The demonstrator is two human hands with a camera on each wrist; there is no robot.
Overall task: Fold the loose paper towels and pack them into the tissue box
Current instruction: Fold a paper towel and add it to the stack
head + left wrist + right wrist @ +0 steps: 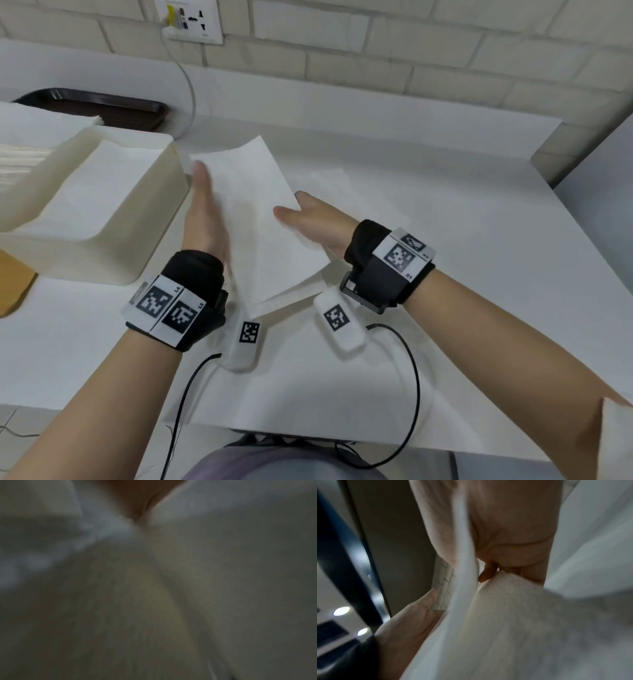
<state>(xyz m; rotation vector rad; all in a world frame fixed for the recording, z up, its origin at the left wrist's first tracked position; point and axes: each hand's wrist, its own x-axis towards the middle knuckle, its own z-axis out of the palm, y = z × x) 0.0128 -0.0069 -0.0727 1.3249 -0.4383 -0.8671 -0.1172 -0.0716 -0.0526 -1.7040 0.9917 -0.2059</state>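
Observation:
A folded white paper towel point(260, 205) is held up over the table between my hands, just right of the cream tissue box point(150, 219). The box is open on top and white towels point(102, 192) lie flat inside it. My left hand point(205, 212) lies with straight fingers along the towel's left edge. My right hand point(318, 222) holds the right edge, thumb on top and fingers beneath. In the right wrist view the towel point(505, 615) runs through the right hand point(513, 534). The left wrist view is blurred, filled by the towel point(171, 588).
Another unfolded sheet point(308, 377) lies flat on the white table under my wrists. A stack of loose towels point(27, 150) sits at the far left by a dark tray point(113, 109). Black cables point(407, 394) hang off the front edge. A tiled wall with a socket point(191, 20) stands behind.

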